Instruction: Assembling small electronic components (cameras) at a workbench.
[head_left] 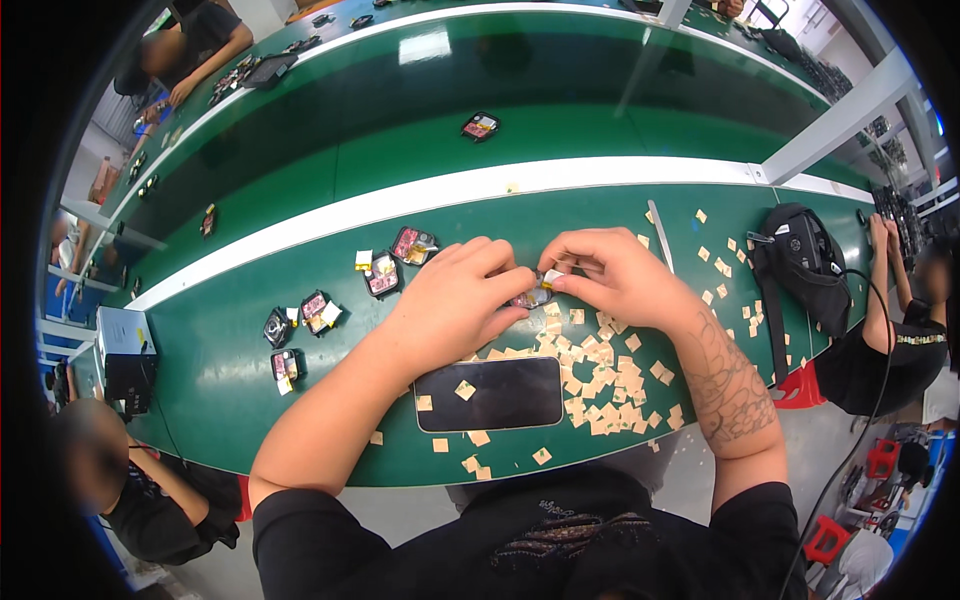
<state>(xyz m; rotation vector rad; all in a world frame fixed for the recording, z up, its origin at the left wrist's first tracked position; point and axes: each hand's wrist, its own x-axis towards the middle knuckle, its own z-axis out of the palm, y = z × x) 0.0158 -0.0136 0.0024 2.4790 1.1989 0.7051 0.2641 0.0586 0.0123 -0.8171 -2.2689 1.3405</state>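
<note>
Person's L hand [465,290] & R hand [622,278] meet nr the ctr of the frame, over a small blk-rimmed device [530,298] that's partly hidden by the fingers. L hand is curled, thumb & fingertips closed on the device's L side. R hand has thumb & index pinched on a small white-yellow tab [551,279] at the device's upper R edge; its other fingers are bent, exact grip hidden.

Just below ctr, a dark flat phone [515,398] lies on the green table [215,400], w/ a couple of tan squares on it. Loose pile of tan squares [610,385] spreads to the phone's R, more strewn toward the R of the frame. L of the L hand, approx. 5 similar devices [381,275] lie in a loose group, some w/ pale tabs sticking out.

R of ctr, a thin grey strip [661,237] lies aslant; further R, a blk bag [810,250]. Upper ctr, another device [481,126] sits alone on the green surface beyond the white rail [420,201]. Co-workers show at L & R edges & upper L.
</note>
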